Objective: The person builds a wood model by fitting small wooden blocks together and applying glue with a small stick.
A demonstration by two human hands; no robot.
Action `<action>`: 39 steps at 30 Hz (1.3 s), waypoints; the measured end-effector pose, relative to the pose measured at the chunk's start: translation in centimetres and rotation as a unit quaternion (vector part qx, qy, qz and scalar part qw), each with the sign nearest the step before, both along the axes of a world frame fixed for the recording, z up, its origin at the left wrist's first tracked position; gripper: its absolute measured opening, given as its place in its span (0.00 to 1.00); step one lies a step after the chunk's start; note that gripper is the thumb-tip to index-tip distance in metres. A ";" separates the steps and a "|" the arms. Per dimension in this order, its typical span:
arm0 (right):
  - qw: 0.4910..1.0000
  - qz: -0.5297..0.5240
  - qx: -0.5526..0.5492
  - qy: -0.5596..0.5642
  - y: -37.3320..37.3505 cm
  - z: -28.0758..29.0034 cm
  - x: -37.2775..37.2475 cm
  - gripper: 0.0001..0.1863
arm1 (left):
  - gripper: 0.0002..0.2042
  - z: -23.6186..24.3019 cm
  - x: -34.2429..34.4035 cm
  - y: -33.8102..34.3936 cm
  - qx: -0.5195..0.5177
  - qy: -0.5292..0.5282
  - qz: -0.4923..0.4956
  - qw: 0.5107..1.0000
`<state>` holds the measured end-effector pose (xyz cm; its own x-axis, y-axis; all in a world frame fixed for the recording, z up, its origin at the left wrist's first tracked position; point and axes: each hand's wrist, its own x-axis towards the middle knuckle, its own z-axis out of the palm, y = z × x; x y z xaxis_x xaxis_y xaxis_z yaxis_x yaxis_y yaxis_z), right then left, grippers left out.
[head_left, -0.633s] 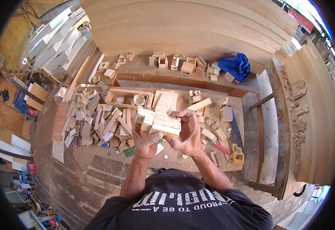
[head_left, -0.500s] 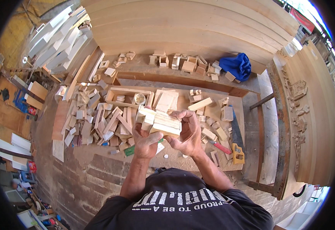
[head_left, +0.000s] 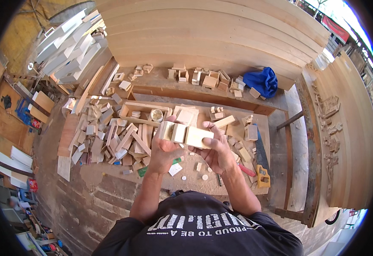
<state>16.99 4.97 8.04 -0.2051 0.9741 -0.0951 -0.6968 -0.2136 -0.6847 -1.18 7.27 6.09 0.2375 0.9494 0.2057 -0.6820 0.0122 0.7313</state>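
Observation:
Above the workbench I hold a row of pale wooden blocks [head_left: 198, 137] between both hands; I cannot tell how they are joined. My left hand [head_left: 164, 154] grips the left end, where two smaller upright blocks sit side by side. At the right end, my right hand [head_left: 219, 154] is closed around the longer block, its thumb on the face. Below the hands lie small white discs [head_left: 204, 177], a white piece [head_left: 175, 169] and a strip of green material [head_left: 142, 171].
A heap of wood offcuts [head_left: 99, 145] covers the bench's left. Behind the hands stands a wooden box [head_left: 146, 105] with a round tub [head_left: 156, 114]. At right lie a yellow-handled saw [head_left: 263, 175] and a red-handled tool [head_left: 247, 170]. A blue cloth [head_left: 261, 82] rests on the back shelf.
The held blocks have moved right and turned, so a smooth pale face shows instead of the streaked one. My right thumb has shifted onto the front of the longer block.

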 end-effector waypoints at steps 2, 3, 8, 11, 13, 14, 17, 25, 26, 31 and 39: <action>0.998 0.041 -0.030 0.031 -0.3 1.0 0.4 0.24 | 0.38 -0.6 0.1 0.4 0.003 0.022 0.011 1.000; 0.999 0.035 -0.036 0.000 -0.4 1.1 0.3 0.24 | 0.35 -0.8 0.1 0.3 0.000 0.015 0.009 1.000; 0.992 -0.018 -0.050 -0.116 -0.2 -0.1 1.3 0.24 | 0.23 -0.6 1.2 -0.3 -0.055 -0.019 0.036 0.998; 0.949 -0.102 0.141 -0.262 -0.3 0.5 1.8 0.25 | 0.23 -1.3 1.4 -0.4 -0.079 -0.035 0.031 0.996; 0.908 -0.091 0.191 -0.362 0.7 0.3 2.3 0.25 | 0.22 -1.7 1.9 -0.4 -0.079 -0.039 0.035 0.996; 0.892 -0.085 0.194 -0.400 1.0 0.1 2.4 0.25 | 0.22 -1.7 2.1 -0.4 -0.078 -0.040 0.037 0.995; 0.879 -0.088 0.192 -0.428 1.2 0.2 2.3 0.25 | 0.21 -1.6 2.7 -0.7 -0.091 -0.062 0.036 0.993; 0.875 -0.110 0.201 -0.425 1.0 0.7 1.5 0.31 | 0.23 -1.5 3.0 -0.6 -0.093 -0.073 0.011 0.993; 0.873 -0.115 0.204 -0.428 1.0 0.9 1.3 0.32 | 0.24 -1.6 2.9 -0.5 -0.088 -0.081 0.012 0.993; 0.877 -0.159 0.210 -0.403 1.1 0.6 0.4 0.34 | 0.25 -1.3 2.7 -0.2 -0.071 -0.103 -0.007 0.992; 0.879 -0.164 0.218 -0.390 1.4 0.7 0.2 0.35 | 0.25 -1.1 2.7 0.0 -0.082 -0.126 0.014 0.989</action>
<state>17.15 6.40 8.71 0.0545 0.9474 0.3154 0.0463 0.3132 -0.9486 1.51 7.28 5.03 0.1709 0.9804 0.0976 -0.8437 0.0944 0.5285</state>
